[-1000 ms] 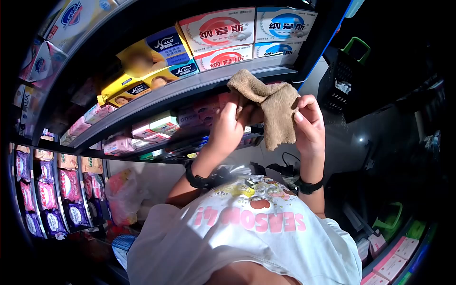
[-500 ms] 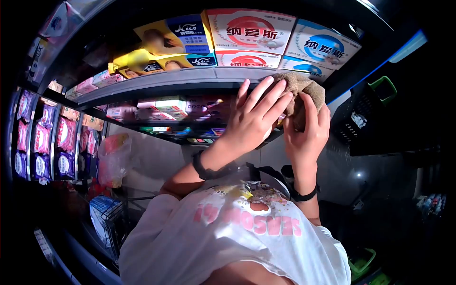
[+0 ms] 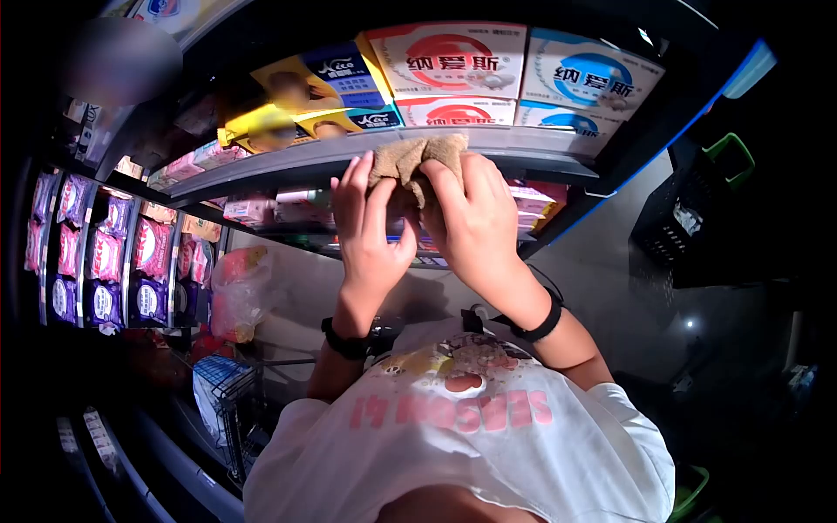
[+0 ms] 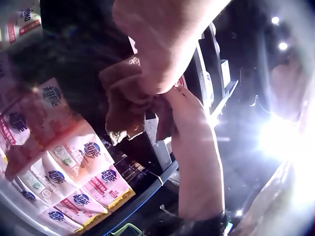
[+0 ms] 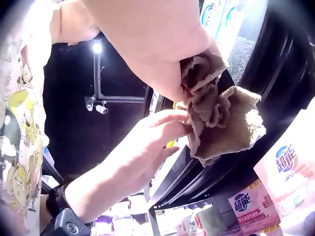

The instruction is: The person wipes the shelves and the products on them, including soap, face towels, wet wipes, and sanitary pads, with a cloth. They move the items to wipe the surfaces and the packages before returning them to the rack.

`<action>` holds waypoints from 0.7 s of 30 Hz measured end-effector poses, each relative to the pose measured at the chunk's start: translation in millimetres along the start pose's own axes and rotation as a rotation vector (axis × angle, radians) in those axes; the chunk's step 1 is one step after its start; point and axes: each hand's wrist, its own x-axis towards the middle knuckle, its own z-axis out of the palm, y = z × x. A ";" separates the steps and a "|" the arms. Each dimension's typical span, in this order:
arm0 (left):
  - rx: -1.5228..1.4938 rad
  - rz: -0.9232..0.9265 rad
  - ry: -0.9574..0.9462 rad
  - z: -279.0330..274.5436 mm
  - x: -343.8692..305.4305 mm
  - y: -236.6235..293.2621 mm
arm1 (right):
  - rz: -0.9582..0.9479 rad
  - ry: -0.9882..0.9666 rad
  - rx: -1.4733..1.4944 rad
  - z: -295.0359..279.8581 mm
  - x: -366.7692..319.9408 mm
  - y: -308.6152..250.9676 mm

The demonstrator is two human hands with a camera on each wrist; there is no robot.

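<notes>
Both hands hold a brown, fuzzy cloth (image 3: 418, 161), bunched and folded, right in front of the shelf's grey front edge in the head view. My left hand (image 3: 370, 231) has its fingers at the cloth's left side; in the right wrist view its fingertips pinch the edge of the cloth (image 5: 229, 130). My right hand (image 3: 475, 213) grips the cloth from the right, fingers curled over it. A loose flap spreads below that hand in the right wrist view. In the left wrist view, corners of the cloth (image 4: 125, 96) hang down between the two hands.
Above the shelf edge (image 3: 288, 148) stand red-and-white boxes (image 3: 449, 61), blue-and-white boxes (image 3: 588, 78) and yellow packs (image 3: 288, 91). Pink packs (image 4: 76, 152) fill the shelf below. Left are racks of wrapped packs (image 3: 105, 257); right, a black basket (image 3: 667, 227) with a green handle.
The hands have shifted left along the shelf edge with the cloth. The cloth hung unfolded at first, then was bunched between the hands. The left hand's spread fingers have turned to hold its left side.
</notes>
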 end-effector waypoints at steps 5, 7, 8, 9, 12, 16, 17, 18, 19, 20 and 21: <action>0.014 0.046 0.022 8.4 16.4 8.7 | 0.023 0.008 -0.009 -0.9 -5.6 8.9; -0.041 0.069 0.060 22.4 20.8 15.2 | 0.030 -0.002 -0.034 -3.1 -12.6 14.1; 0.001 0.071 0.040 26.9 20.8 21.1 | 0.033 -0.010 -0.059 -6.6 -15.9 17.0; 0.038 0.074 0.021 31.7 21.2 26.9 | 0.041 -0.006 -0.074 -11.6 -18.5 19.3; -0.019 0.073 0.049 44.0 16.3 39.0 | 0.066 -0.032 -0.141 -25.5 -28.5 27.8; 0.008 0.075 0.107 50.9 9.6 45.0 | 0.085 -0.026 -0.221 -41.2 -32.2 37.4; 0.033 0.068 0.106 50.4 8.6 44.0 | 0.084 -0.037 -0.285 -45.0 -31.1 37.4; 0.049 0.052 0.102 50.8 7.8 40.9 | 0.085 -0.036 -0.271 -45.7 -31.2 37.3; 0.050 0.052 0.103 49.9 7.7 38.5 | 0.085 -0.034 -0.257 -45.8 -30.9 37.1; 0.071 0.054 0.087 48.6 7.6 36.0 | 0.087 -0.031 -0.242 -44.6 -30.2 36.6; 0.092 0.056 0.071 47.4 7.8 33.7 | 0.089 -0.028 -0.226 -42.9 -29.5 36.5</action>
